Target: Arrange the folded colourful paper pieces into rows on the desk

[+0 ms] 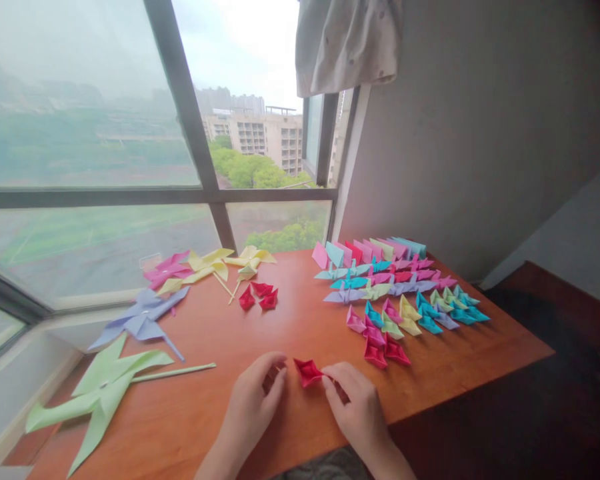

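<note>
A red folded paper boat sits near the front of the wooden table. My right hand pinches its right-hand tip between thumb and fingers. Just left of the boat, with a small gap between, is my left hand; its fingers are curled, thumb and forefinger slightly apart, and nothing shows in them. Two more red paper boats, one of them the left boat, lie beyond my right hand. Farther back on the left side are a few red paper boats close together.
Rows of coloured paper boats, paper cranes and folded paper pieces fill the table's right side. Several paper pinwheels, including a green pinwheel and a purple pinwheel, lie left. A window borders the wooden table.
</note>
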The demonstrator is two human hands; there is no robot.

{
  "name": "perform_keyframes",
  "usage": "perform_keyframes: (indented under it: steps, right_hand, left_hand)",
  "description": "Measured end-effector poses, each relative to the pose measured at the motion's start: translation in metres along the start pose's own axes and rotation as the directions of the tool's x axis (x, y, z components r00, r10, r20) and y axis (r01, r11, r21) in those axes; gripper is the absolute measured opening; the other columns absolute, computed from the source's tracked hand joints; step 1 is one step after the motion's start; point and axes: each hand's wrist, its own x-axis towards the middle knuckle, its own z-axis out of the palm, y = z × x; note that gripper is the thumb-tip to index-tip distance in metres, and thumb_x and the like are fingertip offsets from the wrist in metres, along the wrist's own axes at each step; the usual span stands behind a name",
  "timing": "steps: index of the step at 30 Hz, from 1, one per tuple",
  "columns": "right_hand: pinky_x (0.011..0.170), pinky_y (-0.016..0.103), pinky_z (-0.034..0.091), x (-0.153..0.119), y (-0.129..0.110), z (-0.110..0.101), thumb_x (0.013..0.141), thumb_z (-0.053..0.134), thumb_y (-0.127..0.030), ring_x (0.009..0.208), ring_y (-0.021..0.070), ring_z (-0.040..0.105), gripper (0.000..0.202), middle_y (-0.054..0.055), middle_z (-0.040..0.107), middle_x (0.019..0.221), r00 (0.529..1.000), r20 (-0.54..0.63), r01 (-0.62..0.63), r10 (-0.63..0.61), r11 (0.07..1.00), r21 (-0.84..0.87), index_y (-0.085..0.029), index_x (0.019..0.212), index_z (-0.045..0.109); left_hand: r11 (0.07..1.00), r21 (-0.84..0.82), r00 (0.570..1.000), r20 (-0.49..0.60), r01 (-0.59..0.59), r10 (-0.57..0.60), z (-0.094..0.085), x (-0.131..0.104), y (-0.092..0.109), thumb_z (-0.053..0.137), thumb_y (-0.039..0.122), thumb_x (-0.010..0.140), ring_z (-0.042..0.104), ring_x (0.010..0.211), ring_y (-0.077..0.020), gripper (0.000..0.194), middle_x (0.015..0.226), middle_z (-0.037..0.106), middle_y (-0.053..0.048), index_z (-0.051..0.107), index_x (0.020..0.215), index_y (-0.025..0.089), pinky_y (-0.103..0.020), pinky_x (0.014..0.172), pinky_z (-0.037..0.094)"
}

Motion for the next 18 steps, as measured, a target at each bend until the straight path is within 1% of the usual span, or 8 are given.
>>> perform_keyframes:
  steps: [2,4,6,8,10,14,16,18]
  right_hand:
    - [0.068,0.026,0.053,0.001,-0.001,-0.002,0.094,0.050,-0.019,0.074,0.0164,0.065,0.018,0.005,0.068,0.080,0.999,-0.049,-0.001,0.001,1.000,0.004,-0.021,0.090,0.067]
    - [0.065,0.024,0.053,0.001,-0.002,-0.006,0.094,0.050,-0.021,0.071,0.0154,0.065,0.018,0.005,0.068,0.078,0.994,-0.110,-0.008,0.008,1.000,0.003,-0.020,0.089,0.068]
    - [0.061,0.024,0.052,0.000,-0.002,-0.017,0.094,0.052,-0.023,0.066,0.0147,0.064,0.018,0.006,0.069,0.078,0.985,-0.172,-0.019,0.015,1.000,-0.020,-0.020,0.088,0.068]
    - [0.063,0.025,0.053,-0.002,0.001,-0.036,0.093,0.054,-0.025,0.066,0.0151,0.064,0.015,0.006,0.070,0.080,0.970,-0.242,-0.035,0.015,0.996,-0.077,-0.020,0.090,0.068]
    - [0.068,0.027,0.053,-0.004,0.009,-0.061,0.092,0.057,-0.029,0.070,0.0167,0.066,0.014,0.007,0.071,0.084,0.947,-0.320,-0.071,0.014,0.983,-0.167,-0.021,0.091,0.069]
    - [0.071,0.029,0.051,-0.012,0.039,-0.113,0.091,0.057,-0.040,0.072,0.0192,0.067,0.024,0.009,0.073,0.089,0.888,-0.459,-0.217,0.020,0.900,-0.379,-0.020,0.090,0.070]
    - [0.067,0.028,0.050,-0.018,0.057,-0.131,0.092,0.054,-0.046,0.067,0.0178,0.066,0.032,0.009,0.073,0.086,0.873,-0.487,-0.280,0.024,0.842,-0.461,-0.019,0.089,0.071]
    - [0.063,0.027,0.048,-0.025,0.074,-0.139,0.093,0.051,-0.049,0.061,0.0161,0.063,0.037,0.008,0.073,0.083,0.877,-0.480,-0.309,0.025,0.794,-0.523,-0.018,0.089,0.071]
  left_hand:
    - [1.000,-0.009,1.000,-0.019,0.017,-0.018,0.001,0.000,-0.002,0.051,0.030,0.091,0.065,0.067,-0.0177,0.019,0.083,0.071,-0.005,0.064,0.100,0.021,-0.026,0.062,0.053]
    - [1.000,0.020,1.000,-0.009,-0.002,0.002,0.001,0.000,-0.001,0.051,0.030,0.090,0.067,0.072,-0.0189,0.019,0.087,0.072,-0.006,0.066,0.098,0.021,-0.028,0.065,0.054]
    - [0.997,0.063,0.999,0.017,-0.037,0.036,0.000,-0.001,0.002,0.051,0.029,0.090,0.068,0.074,-0.0194,0.017,0.088,0.073,-0.006,0.067,0.095,0.023,-0.029,0.068,0.054]
    - [0.994,0.090,0.998,0.036,-0.061,0.058,0.000,-0.001,0.005,0.051,0.027,0.090,0.067,0.074,-0.0195,0.016,0.087,0.072,-0.006,0.067,0.093,0.023,-0.029,0.069,0.054]
    - [0.993,0.102,0.997,0.039,-0.067,0.063,-0.001,-0.001,0.006,0.051,0.026,0.090,0.067,0.074,-0.0196,0.016,0.086,0.071,-0.006,0.066,0.092,0.023,-0.029,0.069,0.054]
    - [0.991,0.109,0.996,0.048,-0.076,0.071,0.000,-0.001,0.005,0.050,0.025,0.090,0.067,0.074,-0.0194,0.016,0.087,0.071,-0.006,0.066,0.093,0.023,-0.030,0.071,0.055]
    - [0.990,0.113,0.996,0.052,-0.081,0.076,0.000,-0.001,0.004,0.050,0.024,0.090,0.067,0.074,-0.0194,0.016,0.087,0.071,-0.006,0.066,0.093,0.023,-0.030,0.072,0.055]
    - [0.989,0.117,0.995,0.050,-0.087,0.081,0.000,-0.001,0.003,0.050,0.024,0.089,0.067,0.074,-0.0195,0.016,0.087,0.071,-0.006,0.066,0.093,0.024,-0.029,0.072,0.055]
